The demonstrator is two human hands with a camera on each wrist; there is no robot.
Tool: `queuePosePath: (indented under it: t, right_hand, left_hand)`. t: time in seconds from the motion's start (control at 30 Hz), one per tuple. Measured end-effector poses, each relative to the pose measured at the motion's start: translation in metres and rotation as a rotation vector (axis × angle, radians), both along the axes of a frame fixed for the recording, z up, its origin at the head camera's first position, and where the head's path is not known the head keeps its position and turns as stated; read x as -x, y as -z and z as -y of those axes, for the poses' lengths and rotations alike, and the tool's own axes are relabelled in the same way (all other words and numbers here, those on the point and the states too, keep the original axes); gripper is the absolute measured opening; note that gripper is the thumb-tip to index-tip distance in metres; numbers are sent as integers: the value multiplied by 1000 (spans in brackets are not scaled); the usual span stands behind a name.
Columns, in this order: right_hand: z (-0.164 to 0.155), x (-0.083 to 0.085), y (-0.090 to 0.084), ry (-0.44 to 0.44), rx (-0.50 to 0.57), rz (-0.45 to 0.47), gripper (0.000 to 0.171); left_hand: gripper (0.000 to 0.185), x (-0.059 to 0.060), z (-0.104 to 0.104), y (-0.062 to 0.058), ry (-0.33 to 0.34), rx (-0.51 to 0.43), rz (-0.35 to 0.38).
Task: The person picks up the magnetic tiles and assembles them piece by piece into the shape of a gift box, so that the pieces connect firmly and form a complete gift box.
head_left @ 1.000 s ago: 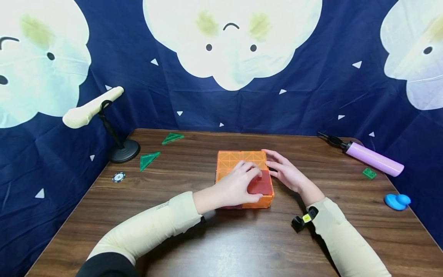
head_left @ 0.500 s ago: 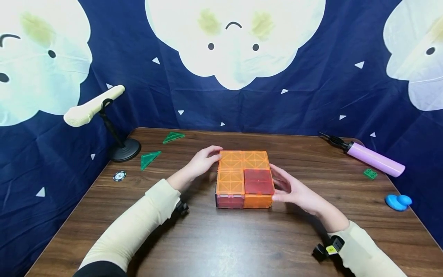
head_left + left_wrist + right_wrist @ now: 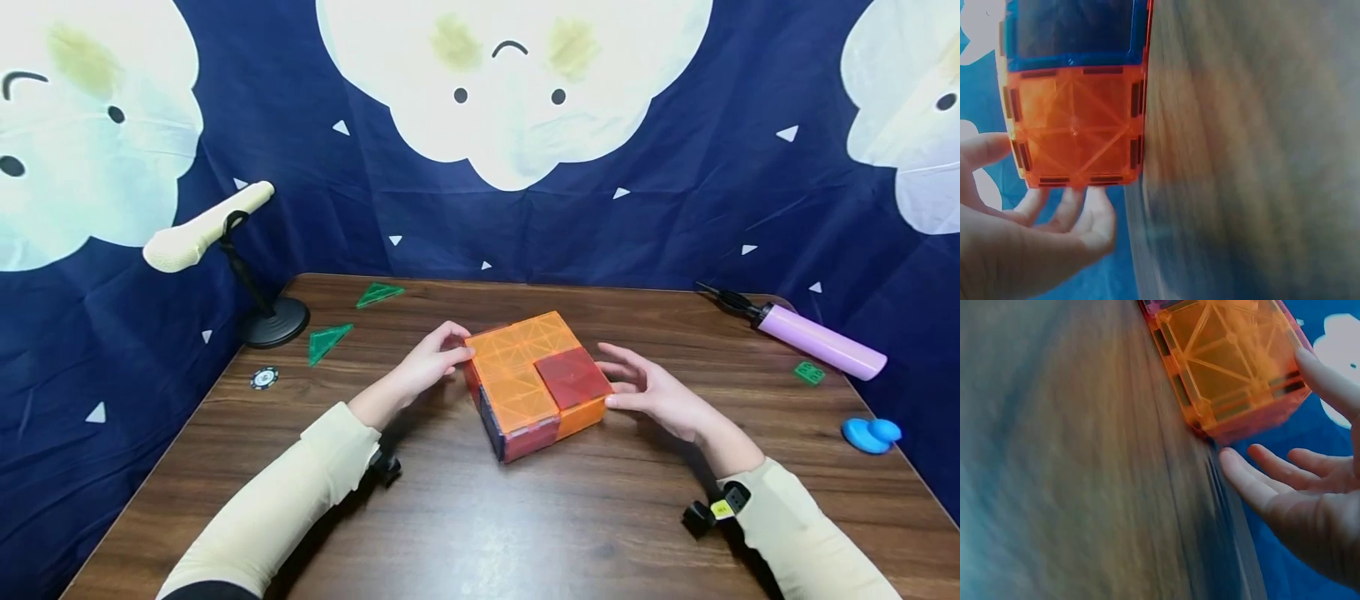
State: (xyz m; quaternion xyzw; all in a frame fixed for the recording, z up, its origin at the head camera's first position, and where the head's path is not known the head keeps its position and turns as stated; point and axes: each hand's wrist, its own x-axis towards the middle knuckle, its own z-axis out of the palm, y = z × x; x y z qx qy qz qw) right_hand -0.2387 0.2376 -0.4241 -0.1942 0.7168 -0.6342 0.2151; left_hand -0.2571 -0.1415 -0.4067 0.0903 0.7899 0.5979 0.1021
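Wood-grain table filled the near ground, with the two cream sleeves reaching in over it. Just past them sat the magnetic tile box, orange on top with one red square, resting flat on the table near its middle and turned so a corner faced the person. The left hand touched its far-left corner with relaxed, barely bent fingertips; the right hand lay spread against its right side, fingers straight and apart, thumb at the lower edge. Neither hand clasped the box. Both wrist views were blurred, so whether the right fingers truly pressed the wall could not be told for certain. To turn such a box well, light opposed pushes at two corners, kept low near the table, would likely keep the tiles from popping apart. Farther off lay two green triangles, a poker chip and a microphone stand.
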Motion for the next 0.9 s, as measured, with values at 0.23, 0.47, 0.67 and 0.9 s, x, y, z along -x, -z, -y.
queuePosePath:
  t: [0.23,0.47,0.67,0.9]
  right_hand:
    - [-2,10,1,178,0,68,64]
    - [17,13,2,278,-31,91,61]
    - [29,-19,-8,287,23,124,64]
    - [43,-53,-15,216,73,110,70]
  left_hand:
    - [28,-32,-4,-5,-39,130,-15]
    - [23,-70,-13,-11,20,209,39]
    - [37,-71,-19,-9,-49,21,121]
    - [56,-61,-30,-1,-54,-189,241]
